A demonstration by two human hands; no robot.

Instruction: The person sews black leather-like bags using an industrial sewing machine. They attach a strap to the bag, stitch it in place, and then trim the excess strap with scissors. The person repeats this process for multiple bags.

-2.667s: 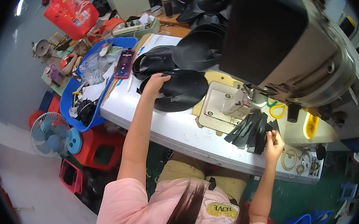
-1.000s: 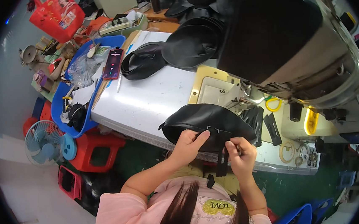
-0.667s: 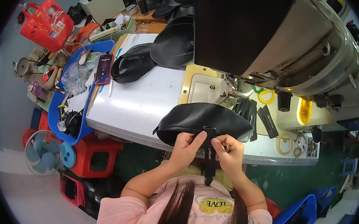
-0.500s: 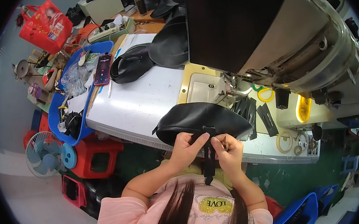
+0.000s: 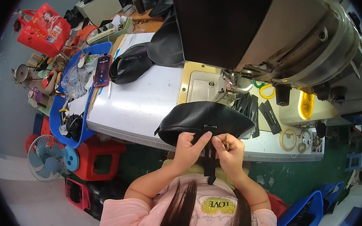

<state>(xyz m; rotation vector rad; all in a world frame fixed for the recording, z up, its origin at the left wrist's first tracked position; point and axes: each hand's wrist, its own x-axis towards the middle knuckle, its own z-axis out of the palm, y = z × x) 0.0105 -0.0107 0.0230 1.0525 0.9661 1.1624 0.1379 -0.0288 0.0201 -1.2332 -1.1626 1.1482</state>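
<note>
Evidently, the left hand [image 5: 188, 152] had its fingers clamped on the near edge of a black, curved, leather-like piece [image 5: 202, 116], held over the front edge of the white table [image 5: 142, 101]; some fingertips were hidden. The right hand [image 5: 231, 152] pinched a narrow black strip [image 5: 209, 166] whose upper end was covered, and a small dark object [image 5: 227, 144] among its fingers was hard to make out. A bulky black-and-grey sewing machine [image 5: 236, 28], cut off at the top, hid part of a round black panel [image 5: 166, 45]. Lettering showed on the pink shirt's yellow glittery patch [image 5: 218, 205] and the glossy red bag [image 5: 45, 31]; the red-edged phone's [image 5: 102, 71] screen text was too small to read.
</note>
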